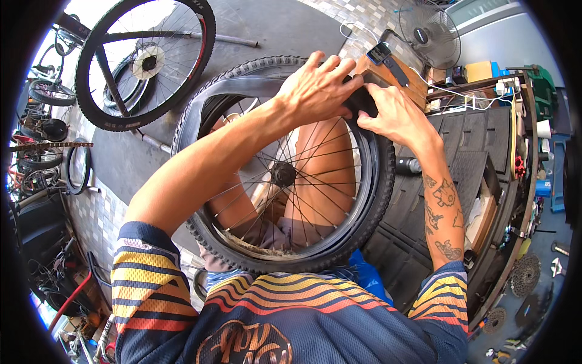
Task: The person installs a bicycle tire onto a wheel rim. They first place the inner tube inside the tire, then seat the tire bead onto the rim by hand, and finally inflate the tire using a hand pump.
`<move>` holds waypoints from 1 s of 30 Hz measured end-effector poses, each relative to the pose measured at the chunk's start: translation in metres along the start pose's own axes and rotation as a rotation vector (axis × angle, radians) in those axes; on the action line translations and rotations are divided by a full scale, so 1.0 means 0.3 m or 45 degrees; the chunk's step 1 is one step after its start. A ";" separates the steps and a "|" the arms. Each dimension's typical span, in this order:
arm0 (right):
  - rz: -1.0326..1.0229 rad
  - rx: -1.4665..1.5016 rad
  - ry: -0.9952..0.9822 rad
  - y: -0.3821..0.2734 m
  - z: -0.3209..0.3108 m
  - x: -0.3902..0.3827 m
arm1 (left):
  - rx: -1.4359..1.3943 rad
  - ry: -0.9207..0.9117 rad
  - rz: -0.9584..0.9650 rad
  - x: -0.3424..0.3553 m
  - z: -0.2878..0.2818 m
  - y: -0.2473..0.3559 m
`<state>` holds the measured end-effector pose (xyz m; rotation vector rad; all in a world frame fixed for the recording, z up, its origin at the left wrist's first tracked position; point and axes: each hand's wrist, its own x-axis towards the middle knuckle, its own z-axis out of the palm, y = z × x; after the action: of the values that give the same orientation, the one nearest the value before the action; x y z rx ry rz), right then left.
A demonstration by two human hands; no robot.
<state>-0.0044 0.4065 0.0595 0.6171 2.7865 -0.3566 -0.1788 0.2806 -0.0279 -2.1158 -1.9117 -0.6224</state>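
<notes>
A spoked bicycle wheel [282,174] rests across my lap, with a black knobbly tyre [384,197] around its rim. A dark grey inner tube [195,115] lies flat and loose along the tyre's far left side, outside the rim, and runs under my left forearm. At the wheel's far right, my left hand [318,85] arches over the tyre, its fingers curled and thumb on the inner side. Close beside it, my right hand [397,116] pinches the tyre between thumb and fingers. The tube's course beneath my hands is hidden.
Another bicycle wheel [147,63] stands at the far left by a metal stand. A fan [429,36] and a phone-like device [379,53] are at the far right. Beside me on the right is a black slatted surface [418,209]. Sprocket cassettes [525,274] lie farther right; several bicycles stand left.
</notes>
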 end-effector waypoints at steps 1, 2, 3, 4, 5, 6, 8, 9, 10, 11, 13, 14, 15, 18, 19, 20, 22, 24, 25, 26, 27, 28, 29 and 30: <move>-0.018 -0.003 0.025 -0.004 -0.004 -0.002 | 0.012 -0.016 0.024 0.016 0.006 -0.013; -0.036 -0.017 0.050 -0.005 -0.006 -0.004 | 0.011 -0.042 0.051 0.031 0.013 -0.026; -0.057 -0.031 0.077 -0.007 -0.002 -0.006 | 0.153 0.028 0.048 0.049 0.020 -0.039; -0.076 -0.044 0.103 -0.007 0.004 -0.006 | 0.192 0.036 0.067 0.059 0.024 -0.049; -0.077 -0.032 0.143 -0.008 0.012 -0.007 | 0.223 -0.003 0.081 0.065 0.028 -0.048; -0.076 -0.021 0.181 -0.009 0.025 -0.007 | 0.267 -0.084 0.068 0.067 0.030 -0.049; -0.073 -0.004 0.264 -0.010 0.054 -0.005 | 0.110 0.018 0.063 0.058 0.025 -0.040; -0.067 0.006 0.305 -0.012 0.073 -0.006 | 0.015 -0.018 0.074 0.046 0.018 -0.036; -0.066 0.021 0.362 -0.013 0.092 -0.007 | -0.046 0.049 0.082 0.032 0.009 -0.032; -0.091 0.011 0.420 -0.015 0.113 -0.010 | -0.127 0.055 0.105 0.014 -0.003 -0.035; -0.052 -0.064 0.469 -0.017 0.153 -0.011 | -0.268 0.084 0.105 -0.024 -0.025 -0.038; -0.051 -0.102 0.516 -0.017 0.170 -0.010 | -0.233 0.109 0.135 -0.041 -0.034 -0.041; -0.029 -0.132 0.520 -0.015 0.183 -0.007 | -0.197 0.164 0.163 -0.056 -0.041 -0.044; -0.072 -0.027 0.615 -0.007 0.195 -0.004 | -0.094 0.156 0.205 -0.087 -0.058 -0.046; -0.103 0.008 0.610 -0.003 0.192 -0.006 | -0.065 0.163 0.195 -0.092 -0.062 -0.047; -0.111 0.039 0.595 0.000 0.185 -0.006 | -0.054 0.141 0.199 -0.093 -0.064 -0.047; -0.102 0.088 0.581 0.007 0.169 -0.014 | -0.026 0.170 0.255 -0.099 -0.066 -0.046; -0.051 0.094 0.529 0.008 0.157 -0.023 | 0.036 0.160 0.265 -0.100 -0.062 -0.042; -0.048 0.095 0.522 0.007 0.153 -0.026 | 0.087 0.142 0.241 -0.097 -0.057 -0.036; -0.048 0.098 0.513 0.006 0.149 -0.029 | 0.133 0.108 0.221 -0.096 -0.051 -0.031; -0.059 0.092 0.506 0.005 0.147 -0.032 | 0.159 0.066 0.214 -0.094 -0.044 -0.028; -0.068 0.086 0.498 0.003 0.147 -0.032 | 0.186 0.080 0.205 -0.094 -0.037 -0.025; -0.109 0.084 0.514 0.002 0.147 -0.032 | 0.215 0.089 0.217 -0.094 -0.029 -0.024; -0.077 0.076 0.497 0.000 0.148 -0.031 | 0.248 0.117 0.230 -0.091 -0.021 -0.024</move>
<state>0.0128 0.3902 0.0209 0.6802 3.1822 -0.3670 -0.1887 0.2543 -0.0355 -2.0684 -1.6383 -0.4675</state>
